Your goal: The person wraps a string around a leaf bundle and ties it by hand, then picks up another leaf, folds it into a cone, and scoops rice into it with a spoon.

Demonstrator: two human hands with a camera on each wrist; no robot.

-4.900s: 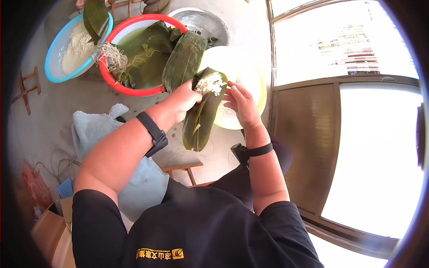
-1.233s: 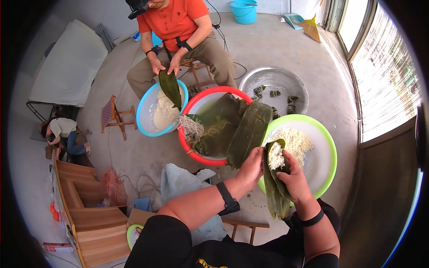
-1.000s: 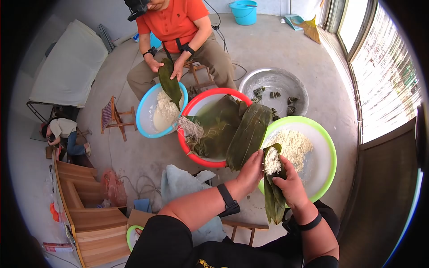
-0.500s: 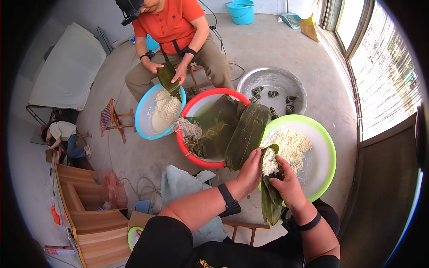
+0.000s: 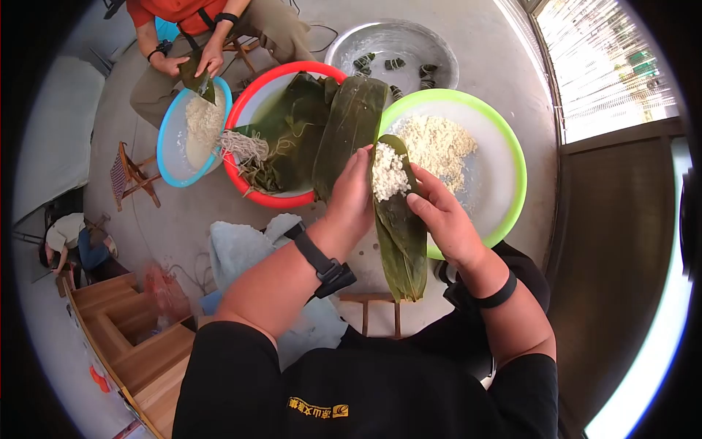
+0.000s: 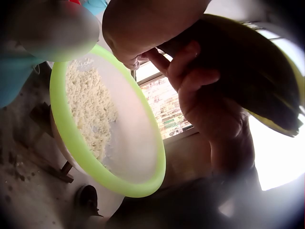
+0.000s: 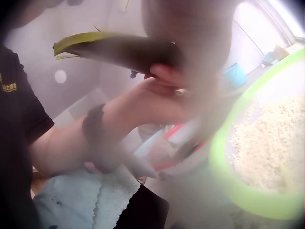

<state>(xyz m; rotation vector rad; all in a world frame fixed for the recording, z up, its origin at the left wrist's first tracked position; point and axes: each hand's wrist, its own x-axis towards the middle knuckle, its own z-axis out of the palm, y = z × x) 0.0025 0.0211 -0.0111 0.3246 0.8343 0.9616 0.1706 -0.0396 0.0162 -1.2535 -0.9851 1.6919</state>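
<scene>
In the head view, a long green bamboo leaf point(image 5: 401, 241) lies spread between my hands, with a mound of white rice point(image 5: 389, 173) near its upper end. My left hand point(image 5: 349, 199) grips the leaf's left edge beside the rice. From the other side my right hand point(image 5: 447, 223) pinches it, thumb in front at the rice's lower edge and fingers behind. The left wrist view shows the leaf's dark underside point(image 6: 252, 71) and the right hand's fingers point(image 6: 198, 81) curled against it. Behind the right hand stands a green-rimmed basin point(image 5: 518, 157) holding loose rice point(image 5: 435, 150).
A red-rimmed basin point(image 5: 245, 99) holds water, leaves and string point(image 5: 245, 145); a broad leaf point(image 5: 347, 128) hangs over its edge. A metal basin point(image 5: 446, 62) contains several tied dumplings point(image 5: 395, 64). Another person point(image 5: 212, 55) handles a leaf over a blue basin point(image 5: 162, 139).
My head view has tipped downward since half a second ago. Both hands have kept hold of the leaf, which now looks flatter and wider below the rice. Earlier, the right hand's fingers were looser.
</scene>
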